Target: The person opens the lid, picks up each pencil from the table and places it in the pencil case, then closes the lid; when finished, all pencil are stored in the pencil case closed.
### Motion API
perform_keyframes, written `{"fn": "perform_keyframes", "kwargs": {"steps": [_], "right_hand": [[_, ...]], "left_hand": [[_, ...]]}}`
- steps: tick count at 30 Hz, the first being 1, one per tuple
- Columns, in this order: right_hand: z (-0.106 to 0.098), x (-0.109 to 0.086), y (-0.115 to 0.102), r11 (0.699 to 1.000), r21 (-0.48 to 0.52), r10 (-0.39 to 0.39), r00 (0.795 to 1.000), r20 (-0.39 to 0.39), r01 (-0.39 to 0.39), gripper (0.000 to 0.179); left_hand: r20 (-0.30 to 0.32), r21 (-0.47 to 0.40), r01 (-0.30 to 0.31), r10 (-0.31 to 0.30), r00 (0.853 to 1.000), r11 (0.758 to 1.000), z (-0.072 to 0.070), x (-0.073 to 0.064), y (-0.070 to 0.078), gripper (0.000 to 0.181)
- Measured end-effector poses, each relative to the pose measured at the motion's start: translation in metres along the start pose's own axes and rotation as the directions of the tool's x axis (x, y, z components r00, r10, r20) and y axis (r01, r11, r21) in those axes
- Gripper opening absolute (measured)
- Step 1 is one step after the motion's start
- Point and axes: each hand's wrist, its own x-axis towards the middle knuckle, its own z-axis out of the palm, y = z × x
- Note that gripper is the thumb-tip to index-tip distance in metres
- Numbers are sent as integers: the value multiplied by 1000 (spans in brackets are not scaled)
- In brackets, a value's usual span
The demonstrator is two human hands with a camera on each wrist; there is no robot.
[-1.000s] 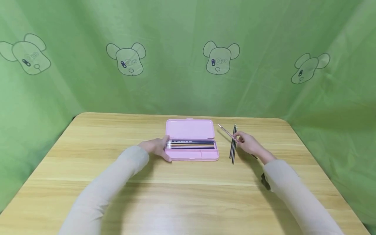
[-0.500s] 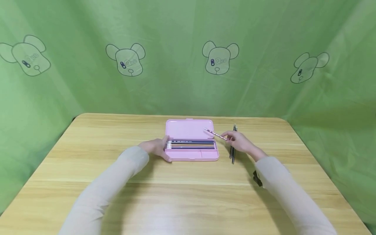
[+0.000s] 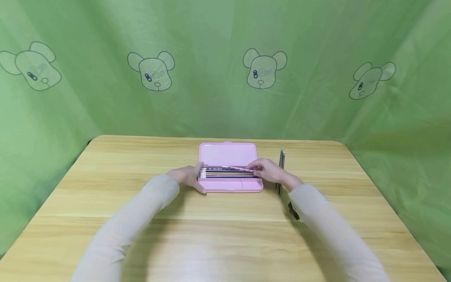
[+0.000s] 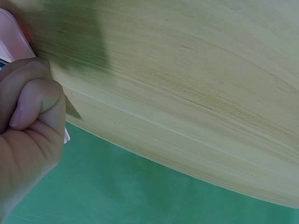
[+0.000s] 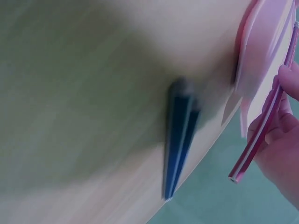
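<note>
An open pink pencil case lies on the table, its lid folded back behind it. Several pencils lie side by side in its rear compartment, white ends to the left. At the case's left end my left hand grips the edge, thumb at the front corner; the left wrist view has those fingers curled by the pink corner. Between thumb and fingers my right hand pinches a pink patterned pencil, slightly tilted over the rear compartment. Its red, white-striped end juts out in the right wrist view.
A few dark pencils lie close together on the table, right of the case and partly behind the right forearm. Something small and dark is by the right sleeve. A green curtain stands behind the wooden table.
My right hand has moved left with the pink pencil, from over the loose dark pencils to over the case. The pencil now lies closer to level. My left hand stays put.
</note>
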Motion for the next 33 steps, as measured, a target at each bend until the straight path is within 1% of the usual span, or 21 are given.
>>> {"fn": "perform_keyframes", "kwargs": {"steps": [2,6,10,15,22,28,33], "right_hand": [[5,5,-3,1000,-14,-8,1000,9,8,28],[13,15,-12,999,-42,1,999,32,1,29],[18,23,-21,999,-38,-16,999,52,18,29],[25,31,-26,998,-51,-28,998,53,31,30],[32,41,-28,994,-94,-49,997,53,54,29],[34,41,-23,998,-60,-32,999,36,34,29],[35,42,-23,997,-59,-50,999,15,51,28]], "left_hand": [[2,0,0,0,1000,1000,0,0,0,107],[5,5,7,-7,1000,1000,-1,0,0,107],[8,2,12,-12,1000,1000,-2,0,1,107],[7,0,7,-7,1000,1000,-1,1,0,107],[4,-1,6,-6,1000,1000,0,3,-2,108],[4,-6,7,-7,1000,1000,0,3,-1,107],[3,0,13,-13,1000,1000,-1,1,0,108]]}}
